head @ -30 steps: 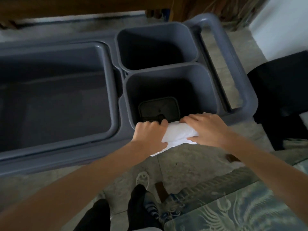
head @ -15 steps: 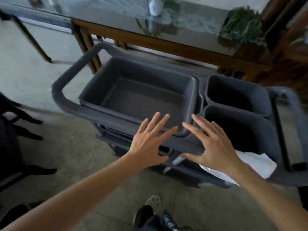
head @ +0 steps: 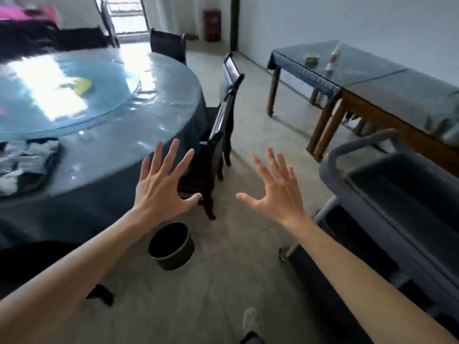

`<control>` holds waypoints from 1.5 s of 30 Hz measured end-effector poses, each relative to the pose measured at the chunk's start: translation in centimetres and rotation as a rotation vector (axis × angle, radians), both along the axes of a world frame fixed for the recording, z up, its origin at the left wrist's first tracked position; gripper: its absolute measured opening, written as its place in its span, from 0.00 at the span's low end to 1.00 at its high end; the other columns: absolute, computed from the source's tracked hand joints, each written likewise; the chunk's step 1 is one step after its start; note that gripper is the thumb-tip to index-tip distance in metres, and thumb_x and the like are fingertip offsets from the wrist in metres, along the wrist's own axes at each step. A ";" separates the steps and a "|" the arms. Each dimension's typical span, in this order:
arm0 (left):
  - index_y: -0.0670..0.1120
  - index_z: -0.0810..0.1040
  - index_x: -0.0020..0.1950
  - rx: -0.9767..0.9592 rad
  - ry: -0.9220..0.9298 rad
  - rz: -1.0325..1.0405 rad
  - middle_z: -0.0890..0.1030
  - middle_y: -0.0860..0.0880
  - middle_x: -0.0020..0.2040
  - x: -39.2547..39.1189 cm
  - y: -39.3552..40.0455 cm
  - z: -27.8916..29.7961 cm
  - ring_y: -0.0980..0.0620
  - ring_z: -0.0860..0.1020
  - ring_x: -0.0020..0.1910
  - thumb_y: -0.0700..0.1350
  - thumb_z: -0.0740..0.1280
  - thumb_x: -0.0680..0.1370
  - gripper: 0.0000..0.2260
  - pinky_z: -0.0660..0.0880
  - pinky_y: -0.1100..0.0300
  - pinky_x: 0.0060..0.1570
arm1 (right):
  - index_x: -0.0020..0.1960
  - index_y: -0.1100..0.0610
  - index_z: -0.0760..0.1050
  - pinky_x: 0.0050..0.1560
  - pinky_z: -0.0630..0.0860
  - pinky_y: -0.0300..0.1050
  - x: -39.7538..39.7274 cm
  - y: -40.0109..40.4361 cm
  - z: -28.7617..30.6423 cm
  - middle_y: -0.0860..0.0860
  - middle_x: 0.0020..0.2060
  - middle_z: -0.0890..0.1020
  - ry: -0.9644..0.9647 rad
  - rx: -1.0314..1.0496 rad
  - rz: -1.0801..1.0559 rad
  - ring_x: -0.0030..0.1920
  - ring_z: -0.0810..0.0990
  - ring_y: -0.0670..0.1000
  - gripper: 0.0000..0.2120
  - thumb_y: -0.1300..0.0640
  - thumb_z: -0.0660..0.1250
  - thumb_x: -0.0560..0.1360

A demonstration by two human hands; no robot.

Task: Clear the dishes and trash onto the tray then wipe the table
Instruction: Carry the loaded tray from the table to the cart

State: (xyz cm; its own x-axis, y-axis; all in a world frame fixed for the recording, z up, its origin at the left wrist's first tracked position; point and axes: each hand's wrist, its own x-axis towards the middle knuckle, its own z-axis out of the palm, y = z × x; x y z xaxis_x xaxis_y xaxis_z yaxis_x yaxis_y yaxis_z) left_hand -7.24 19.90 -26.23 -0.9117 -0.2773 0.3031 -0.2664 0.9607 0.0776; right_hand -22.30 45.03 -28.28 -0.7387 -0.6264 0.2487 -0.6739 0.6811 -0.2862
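My left hand (head: pixel 161 187) and my right hand (head: pixel 275 194) are held out in front of me, fingers spread, holding nothing. They hover over the floor between the round table (head: pixel 149 135) on the left and the grey cart (head: pixel 387 194) on the right. A dark tray (head: pixel 47 165) with white crumpled items lies on the table's near left edge. A glass turntable (head: pixel 74 95) with something yellow on it sits on the table. The cart's large bin looks dark inside.
A dark round bucket (head: pixel 171 247) stands on the floor below my left hand. Dark chairs (head: pixel 218 135) line the table's right side. A wooden side table (head: pixel 372 83) with a bottle and a small dish stands along the right wall.
My view swung left from the cart's bins to the room and round table. The white cloth draped over the cart's rim is out of view. Both hands stay spread and empty.
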 end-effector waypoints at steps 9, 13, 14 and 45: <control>0.61 0.43 0.81 0.095 -0.005 0.503 0.36 0.56 0.81 16.0 -19.5 0.2 0.47 0.32 0.79 0.74 0.59 0.70 0.45 0.43 0.41 0.78 | 0.82 0.38 0.47 0.81 0.51 0.58 5.3 -26.5 0.7 0.47 0.83 0.45 -0.057 0.018 0.342 0.83 0.45 0.53 0.47 0.22 0.57 0.70; 0.60 0.43 0.81 0.167 -0.042 0.662 0.35 0.56 0.81 20.3 -27.7 -0.8 0.48 0.31 0.79 0.71 0.61 0.73 0.43 0.41 0.43 0.78 | 0.81 0.38 0.47 0.80 0.54 0.57 7.1 -37.1 -0.1 0.46 0.83 0.47 -0.155 0.019 0.447 0.82 0.46 0.51 0.44 0.24 0.59 0.72; 0.61 0.43 0.81 0.187 -0.042 0.681 0.35 0.56 0.81 20.9 -30.2 -0.9 0.48 0.31 0.79 0.70 0.62 0.74 0.43 0.41 0.43 0.78 | 0.81 0.37 0.47 0.81 0.53 0.56 7.3 -40.1 -0.5 0.45 0.83 0.47 -0.179 0.020 0.468 0.82 0.46 0.51 0.44 0.25 0.60 0.73; 0.39 0.76 0.66 0.953 -0.103 1.057 0.78 0.38 0.65 32.2 -101.4 -21.5 0.37 0.76 0.65 0.46 0.60 0.81 0.17 0.71 0.48 0.65 | 0.62 0.62 0.78 0.58 0.73 0.54 13.2 -93.5 -23.7 0.59 0.59 0.82 -0.826 -0.026 -0.399 0.60 0.78 0.62 0.15 0.57 0.58 0.83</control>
State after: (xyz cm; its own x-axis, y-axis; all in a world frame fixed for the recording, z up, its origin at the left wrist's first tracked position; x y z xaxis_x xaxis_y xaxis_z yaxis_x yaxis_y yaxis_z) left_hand 24.95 -81.51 -47.69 -0.1573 -0.8861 -0.4360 -0.8568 -0.0971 0.5064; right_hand -9.08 -48.47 -52.00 -0.8484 -0.2882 -0.4439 0.0352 0.8062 -0.5907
